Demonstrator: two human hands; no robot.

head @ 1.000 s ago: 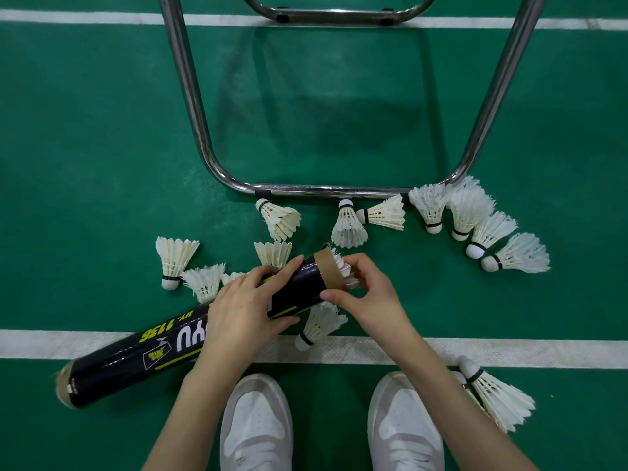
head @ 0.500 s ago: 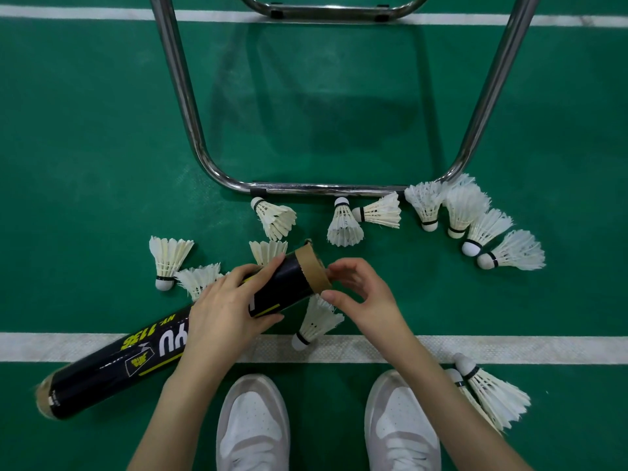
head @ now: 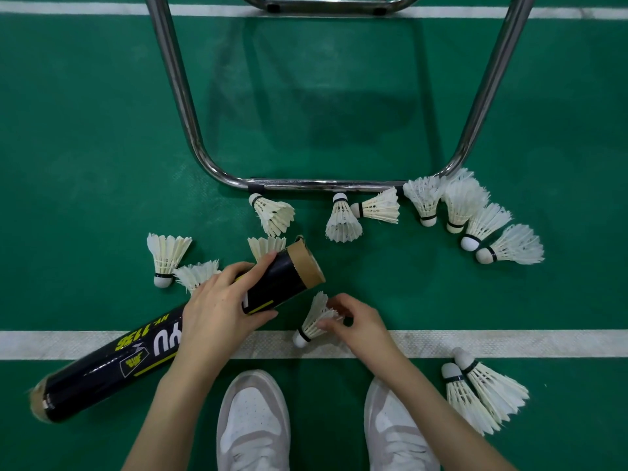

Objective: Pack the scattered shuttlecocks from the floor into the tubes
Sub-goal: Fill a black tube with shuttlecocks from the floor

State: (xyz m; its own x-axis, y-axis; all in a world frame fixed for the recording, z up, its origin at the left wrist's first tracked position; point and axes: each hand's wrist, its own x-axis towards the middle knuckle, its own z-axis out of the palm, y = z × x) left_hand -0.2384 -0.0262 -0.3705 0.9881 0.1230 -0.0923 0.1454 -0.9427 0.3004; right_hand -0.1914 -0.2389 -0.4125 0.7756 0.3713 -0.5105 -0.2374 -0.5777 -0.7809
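White shoes [head: 253, 423] nearest, then left hand [head: 217, 311] wrapped round black tube [head: 170, 334] slanting over floor [head: 85, 147], right hand [head: 360, 326] seemingly pinching shuttlecock [head: 314, 321] feathers on line [head: 509, 343], more shuttlecocks [head: 343, 219] strewn beside steel frame [head: 183, 96] beyond.

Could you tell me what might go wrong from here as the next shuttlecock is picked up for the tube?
1. The right hand pinches the shuttlecock by its feathers, which could bend or break.
2. The left hand holds the tube tilted and off the floor, so its open end may wander and the shuttlecock may miss it.
3. The shoes are close to the pair of shuttlecocks on the right; a step could crush them.
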